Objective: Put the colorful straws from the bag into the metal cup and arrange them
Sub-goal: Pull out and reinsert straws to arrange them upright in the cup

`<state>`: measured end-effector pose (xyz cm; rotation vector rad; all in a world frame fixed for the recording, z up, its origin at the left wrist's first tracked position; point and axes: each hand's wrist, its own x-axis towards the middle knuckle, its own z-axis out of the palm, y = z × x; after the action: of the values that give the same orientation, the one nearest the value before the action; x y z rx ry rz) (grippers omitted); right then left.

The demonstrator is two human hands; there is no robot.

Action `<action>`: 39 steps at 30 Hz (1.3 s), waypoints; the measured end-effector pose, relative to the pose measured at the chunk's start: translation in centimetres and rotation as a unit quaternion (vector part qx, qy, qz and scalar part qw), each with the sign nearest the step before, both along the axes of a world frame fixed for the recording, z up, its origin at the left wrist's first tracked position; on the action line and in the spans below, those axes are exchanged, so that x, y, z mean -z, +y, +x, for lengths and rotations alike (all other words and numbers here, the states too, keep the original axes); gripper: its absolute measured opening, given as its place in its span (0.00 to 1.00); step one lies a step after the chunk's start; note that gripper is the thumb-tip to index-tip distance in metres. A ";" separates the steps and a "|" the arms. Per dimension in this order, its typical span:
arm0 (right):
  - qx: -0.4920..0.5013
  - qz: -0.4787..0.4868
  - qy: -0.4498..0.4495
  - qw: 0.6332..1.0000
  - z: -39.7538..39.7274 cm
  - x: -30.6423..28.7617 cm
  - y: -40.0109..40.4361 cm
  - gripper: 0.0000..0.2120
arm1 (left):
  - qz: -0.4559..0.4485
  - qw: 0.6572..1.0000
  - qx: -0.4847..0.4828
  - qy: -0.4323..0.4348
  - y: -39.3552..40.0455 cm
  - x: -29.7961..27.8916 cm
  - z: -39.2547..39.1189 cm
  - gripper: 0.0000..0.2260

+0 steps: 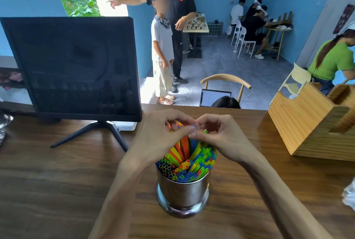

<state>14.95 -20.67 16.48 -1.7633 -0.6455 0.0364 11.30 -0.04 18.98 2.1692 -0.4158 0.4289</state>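
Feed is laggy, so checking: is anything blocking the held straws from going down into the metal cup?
Only other straws. The left hand and right hand pinch the raised straws directly above the metal cup, already packed with straws, leaving little free room.

- The straws point(189, 159) are a mix of bright orange, yellow, lime green and blue.
- The cup point(183, 193) holding them is shiny silver metal with a darker base.
- The counter point(57, 181) under the cup is dark brown wood with a streaked grain.
- The monitor point(76, 66) left of and behind the cup is black, as is its stand.
- The organiser box point(307, 121) right of the cup is pale honey-coloured wood with fine grain lines.
- The walls point(221, 6) far behind the cup are sky blue.
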 end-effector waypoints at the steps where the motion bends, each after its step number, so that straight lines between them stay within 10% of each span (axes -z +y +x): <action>1: 0.002 0.000 -0.003 1.000 0.0 0.0 0.0 0.08 | -0.009 1.000 -0.004 -0.002 -0.1 0.0 0.0 0.04; 7: -0.004 -0.020 0.025 0.999 0.0 -0.2 -0.4 0.08 | -0.148 0.987 -0.042 -0.055 -0.2 -0.6 0.1 0.09; 12: -0.017 -0.042 -0.004 0.999 -0.2 -0.3 -0.4 0.09 | -0.368 0.903 -0.121 -0.184 0.4 -2.6 0.0 0.05; 23: 0.015 0.067 -0.032 0.997 -0.2 -2.2 -1.1 0.05 | -0.501 0.818 -0.171 -0.225 1.4 -3.7 -0.6 0.05; 30: 0.073 0.392 0.043 0.916 0.7 -5.2 -3.5 0.01 | -0.253 0.967 -0.021 -0.003 3.8 -2.6 -1.2 0.11; 33: 0.129 0.382 -0.038 0.914 0.9 -6.2 -3.9 0.02 | -0.092 0.987 0.077 0.111 3.2 -2.3 -1.5 0.12; 39: 0.174 0.240 -0.187 0.937 0.4 -5.6 -2.6 0.10 | -0.012 0.997 -0.028 0.078 2.2 -1.1 -0.8 0.06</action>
<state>15.33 -23.23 22.09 -1.3859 -0.5427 -0.6626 10.52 2.12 20.07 2.1763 -0.2631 0.2918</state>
